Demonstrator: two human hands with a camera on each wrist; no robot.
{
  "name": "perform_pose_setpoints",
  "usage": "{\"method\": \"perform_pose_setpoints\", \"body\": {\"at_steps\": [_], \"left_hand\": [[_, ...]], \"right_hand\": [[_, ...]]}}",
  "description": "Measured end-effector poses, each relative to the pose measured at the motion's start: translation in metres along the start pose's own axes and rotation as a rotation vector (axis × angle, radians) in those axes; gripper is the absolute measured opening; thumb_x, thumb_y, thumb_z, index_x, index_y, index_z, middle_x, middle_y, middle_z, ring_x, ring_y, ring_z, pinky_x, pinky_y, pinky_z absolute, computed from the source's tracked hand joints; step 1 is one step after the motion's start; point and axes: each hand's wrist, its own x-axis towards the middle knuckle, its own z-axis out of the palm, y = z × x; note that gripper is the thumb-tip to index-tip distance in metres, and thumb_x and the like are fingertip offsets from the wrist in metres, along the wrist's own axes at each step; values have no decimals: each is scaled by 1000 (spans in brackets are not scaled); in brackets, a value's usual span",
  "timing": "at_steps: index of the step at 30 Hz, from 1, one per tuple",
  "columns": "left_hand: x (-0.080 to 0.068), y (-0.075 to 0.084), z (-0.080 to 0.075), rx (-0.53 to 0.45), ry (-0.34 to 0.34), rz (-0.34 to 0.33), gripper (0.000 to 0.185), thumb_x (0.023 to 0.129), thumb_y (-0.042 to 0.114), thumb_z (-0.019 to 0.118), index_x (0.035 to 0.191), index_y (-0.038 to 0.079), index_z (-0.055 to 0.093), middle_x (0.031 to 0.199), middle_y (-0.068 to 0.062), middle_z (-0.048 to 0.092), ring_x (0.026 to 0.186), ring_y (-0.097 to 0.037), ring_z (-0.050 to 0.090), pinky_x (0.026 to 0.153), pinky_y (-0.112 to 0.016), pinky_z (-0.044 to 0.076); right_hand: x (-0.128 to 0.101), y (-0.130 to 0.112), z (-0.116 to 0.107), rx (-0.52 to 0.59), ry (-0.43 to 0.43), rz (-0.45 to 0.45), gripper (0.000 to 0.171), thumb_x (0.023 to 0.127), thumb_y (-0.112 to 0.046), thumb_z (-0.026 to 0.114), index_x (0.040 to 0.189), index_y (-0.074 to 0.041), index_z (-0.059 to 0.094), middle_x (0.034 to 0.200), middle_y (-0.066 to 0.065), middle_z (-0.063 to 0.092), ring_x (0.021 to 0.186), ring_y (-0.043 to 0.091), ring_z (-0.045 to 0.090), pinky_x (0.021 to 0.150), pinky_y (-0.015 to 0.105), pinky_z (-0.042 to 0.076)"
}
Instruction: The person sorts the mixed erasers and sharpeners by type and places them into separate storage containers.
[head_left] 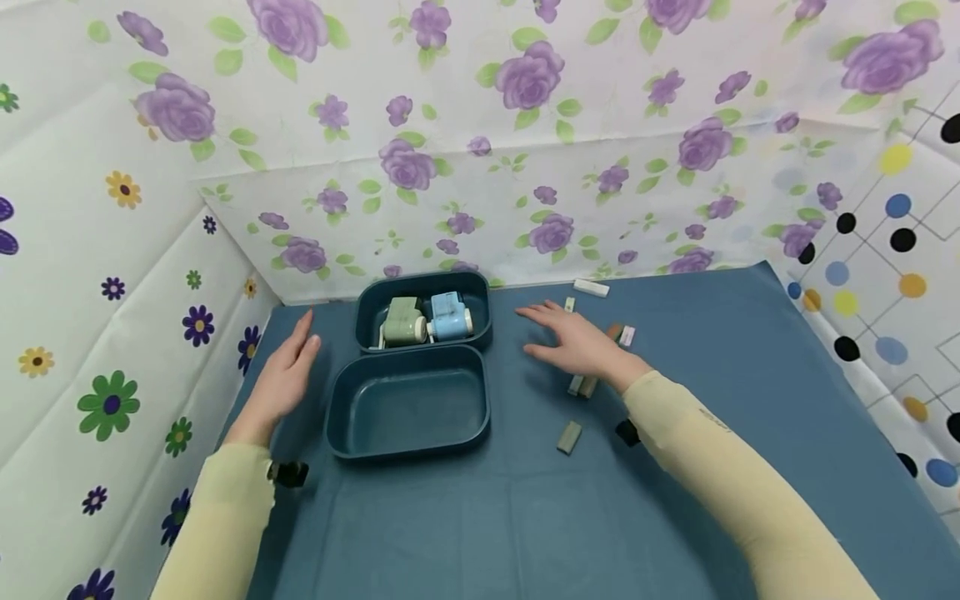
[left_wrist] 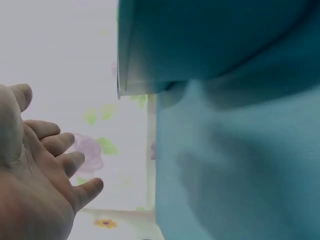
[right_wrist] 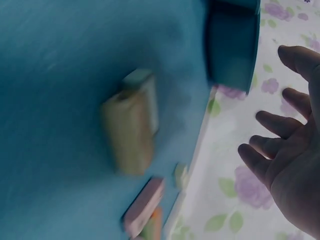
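Observation:
My left hand (head_left: 282, 380) is held with its fingers extended, to the left of two dark teal trays, and grips nothing. The front tray (head_left: 408, 408) holds nothing. In the back tray (head_left: 422, 286) lie a green boxy item (head_left: 405, 322) and a blue boxy item (head_left: 450, 317), each with a pale round end. Fingers spread and nothing in its grasp, my right hand (head_left: 576, 340) hovers right of the trays, above several small blocks. A tan block (right_wrist: 129, 135) beside a grey-blue block (right_wrist: 150, 102) shows in the right wrist view, with a pink block (right_wrist: 144, 206) farther off.
A grey-green block (head_left: 569, 437) lies alone nearer the front of the blue cloth (head_left: 450, 533). Toward the back edge is a white block (head_left: 591, 287). Flower-printed sheets (head_left: 525, 167) rise behind and at left; a dotted sheet (head_left: 892, 283) stands at right.

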Motion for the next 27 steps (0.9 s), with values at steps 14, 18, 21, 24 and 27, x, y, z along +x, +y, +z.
{"method": "perform_pose_setpoints", "body": {"at_steps": [14, 18, 21, 24, 27], "left_hand": [[-71, -14, 61, -55, 91, -85, 62, 119, 34, 37, 170, 1, 24, 173, -29, 15, 162, -45, 11, 128, -68, 7], [-74, -14, 72, -67, 136, -83, 60, 120, 33, 35, 167, -4, 29, 171, -31, 21, 162, -44, 13, 130, -65, 1], [-73, -12, 73, -80, 155, -76, 58, 120, 31, 36, 167, -3, 31, 171, -30, 22, 161, -46, 13, 130, -65, 1], [-73, -14, 71, -98, 158, -92, 58, 120, 33, 37, 167, 0, 33, 171, -28, 23, 160, -51, 11, 129, -66, 5], [-72, -17, 67, -121, 168, -102, 57, 119, 35, 38, 166, 2, 37, 171, -26, 25, 160, -52, 10, 129, -66, 8]], "right_hand": [[-57, 23, 6, -61, -54, -21, 50, 104, -24, 75, 151, -10, 64, 158, 11, 56, 158, 45, 30, 109, 56, 49], [-75, 21, 11, -118, -89, -64, 50, 102, -23, 77, 149, -10, 66, 157, 8, 58, 157, 46, 30, 125, 64, 31], [-87, 18, 14, -126, -125, -103, 50, 100, -23, 79, 147, -11, 68, 156, 7, 59, 157, 46, 29, 120, 63, 39], [-97, 14, 20, -129, -153, -144, 50, 98, -24, 82, 145, -12, 70, 156, 7, 59, 157, 47, 30, 115, 60, 46], [-101, 10, 26, -160, -168, -182, 50, 96, -24, 83, 143, -13, 71, 156, 8, 59, 155, 48, 32, 117, 60, 44]]}}
